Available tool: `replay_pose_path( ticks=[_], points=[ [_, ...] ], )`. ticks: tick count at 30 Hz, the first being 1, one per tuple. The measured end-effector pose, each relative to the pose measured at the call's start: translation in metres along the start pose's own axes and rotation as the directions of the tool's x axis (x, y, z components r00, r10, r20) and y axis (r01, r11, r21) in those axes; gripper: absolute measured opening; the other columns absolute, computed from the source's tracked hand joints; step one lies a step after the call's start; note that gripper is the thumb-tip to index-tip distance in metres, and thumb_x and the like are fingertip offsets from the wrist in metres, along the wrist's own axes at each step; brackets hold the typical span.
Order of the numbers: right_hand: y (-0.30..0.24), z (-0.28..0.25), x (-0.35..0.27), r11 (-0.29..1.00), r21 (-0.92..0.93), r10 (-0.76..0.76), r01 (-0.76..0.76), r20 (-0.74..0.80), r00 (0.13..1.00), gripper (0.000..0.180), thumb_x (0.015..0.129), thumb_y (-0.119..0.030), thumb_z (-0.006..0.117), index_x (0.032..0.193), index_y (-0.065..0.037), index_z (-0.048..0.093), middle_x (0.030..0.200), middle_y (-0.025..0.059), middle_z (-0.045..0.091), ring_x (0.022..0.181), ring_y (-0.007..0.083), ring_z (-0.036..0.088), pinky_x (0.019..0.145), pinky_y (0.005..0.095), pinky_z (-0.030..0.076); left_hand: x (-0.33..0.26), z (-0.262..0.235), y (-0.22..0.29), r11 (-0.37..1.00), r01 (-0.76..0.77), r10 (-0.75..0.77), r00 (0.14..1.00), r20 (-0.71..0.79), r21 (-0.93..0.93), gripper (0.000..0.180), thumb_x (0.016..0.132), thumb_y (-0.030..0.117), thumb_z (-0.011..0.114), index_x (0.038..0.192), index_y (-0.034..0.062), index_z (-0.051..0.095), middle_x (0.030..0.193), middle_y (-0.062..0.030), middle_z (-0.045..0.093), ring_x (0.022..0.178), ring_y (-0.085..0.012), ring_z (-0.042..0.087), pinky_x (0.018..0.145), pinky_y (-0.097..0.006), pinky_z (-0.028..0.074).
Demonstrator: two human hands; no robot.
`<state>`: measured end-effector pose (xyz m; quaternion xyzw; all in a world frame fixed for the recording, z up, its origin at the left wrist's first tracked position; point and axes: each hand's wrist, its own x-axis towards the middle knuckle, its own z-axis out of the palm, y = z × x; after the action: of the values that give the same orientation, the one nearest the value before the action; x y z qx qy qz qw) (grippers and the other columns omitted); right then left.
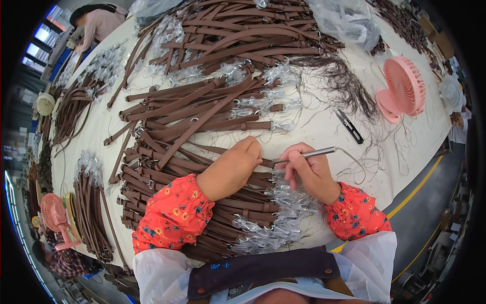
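Note:
My left hand [234,167] presses down on a brown leather strap [202,172] that lies on top of a stack of similar straps. My right hand [309,169] grips a thin metal tool [309,153], its tip pointing left at the strap end beside my left fingertips. Metal buckles wrapped in clear plastic [276,223] sit at the strap ends under my right wrist. Both sleeves are red with a flower print.
Several piles of brown straps [212,101] cover the cream table [324,129]. Black thread snips [349,126] lie to the right, with a tangle of dark thread [344,81] behind them. A pink fan [402,88] stands far right, another [53,215] far left. A person [98,23] works at the far left corner.

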<state>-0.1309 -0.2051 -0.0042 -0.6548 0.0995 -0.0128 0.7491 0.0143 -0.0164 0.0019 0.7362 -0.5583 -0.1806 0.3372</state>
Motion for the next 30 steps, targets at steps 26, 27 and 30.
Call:
replay_pose_path(
  ticks=[26,27,30],
  points=[
    [-0.0024,0.0008,0.001,0.999,-0.032,0.017,-0.016,0.042,0.999,0.028,0.109,-0.023,0.047,0.104,0.0,0.062,0.069,0.0026,0.061,0.049,0.0062,0.054,0.045,0.0207,0.043,-0.0012,0.0093,-0.0018,0.994,-0.049,0.055,0.997,-0.054,0.102,0.02,0.091,0.0,0.062,0.101,0.0007,0.045,0.096,-0.0177,0.053,0.091,-0.0403,0.056,0.079,-0.046,0.048],
    [-0.0027,0.0008,0.0009,0.999,-0.033,0.02,-0.019,0.041,0.999,0.028,0.109,-0.023,0.047,0.104,0.0,0.061,0.069,0.0026,0.061,0.049,0.0062,0.054,0.045,0.0206,0.043,-0.0012,0.009,-0.0016,0.994,-0.048,0.054,0.997,-0.054,0.102,0.02,0.091,0.0,0.062,0.101,0.0007,0.045,0.096,-0.0177,0.053,0.091,-0.0403,0.056,0.079,-0.046,0.048],
    [-0.0024,0.0007,0.0013,0.999,-0.034,0.023,-0.022,0.042,0.999,0.028,0.109,-0.024,0.047,0.105,0.0,0.061,0.069,0.0026,0.061,0.049,0.0061,0.055,0.046,0.0206,0.043,-0.0013,0.0087,-0.0009,0.993,-0.048,0.054,0.997,-0.055,0.109,0.02,0.091,0.0,0.062,0.101,0.0007,0.045,0.096,-0.0178,0.053,0.091,-0.0402,0.056,0.079,-0.046,0.048]
  ],
)
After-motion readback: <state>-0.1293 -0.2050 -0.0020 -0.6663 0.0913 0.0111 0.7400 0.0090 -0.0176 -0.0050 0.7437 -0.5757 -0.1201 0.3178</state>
